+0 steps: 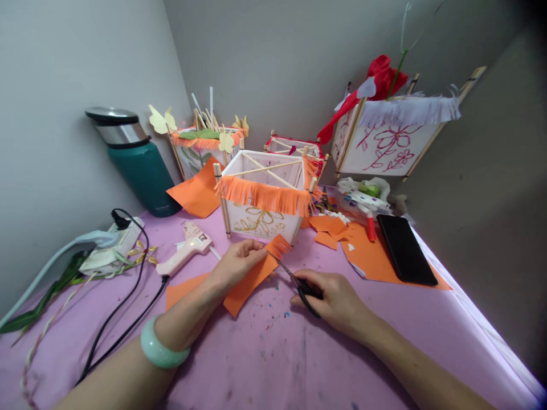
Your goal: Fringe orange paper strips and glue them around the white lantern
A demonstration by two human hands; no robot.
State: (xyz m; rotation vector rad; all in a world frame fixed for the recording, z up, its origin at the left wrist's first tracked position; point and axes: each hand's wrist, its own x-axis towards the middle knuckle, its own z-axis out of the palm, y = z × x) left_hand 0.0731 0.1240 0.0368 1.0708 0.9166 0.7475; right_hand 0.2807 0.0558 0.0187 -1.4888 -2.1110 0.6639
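Between thumb and fingers, my left hand (241, 259) pinches an orange paper strip (250, 287), whose upper end is cut into fringe. My right hand (335, 296) is closed round the black handles of a pair of scissors (308, 293). The scissor blades reach to the right edge of the strip, just below the fringe and close to my left fingertips. Straight behind stands a white-sided lantern frame (265, 219) of wooden sticks, with orange fringe along its top edge and a yellow-brown flower drawing on its front.
At left are a pink glue gun (188, 250), a power strip (111, 250) with cables and a teal bottle (139, 171). At right, a black phone (405, 249) lies on orange paper (367, 259). Behind stand a lantern with paper butterflies (205, 151) and a white-fringed lantern (384, 136).
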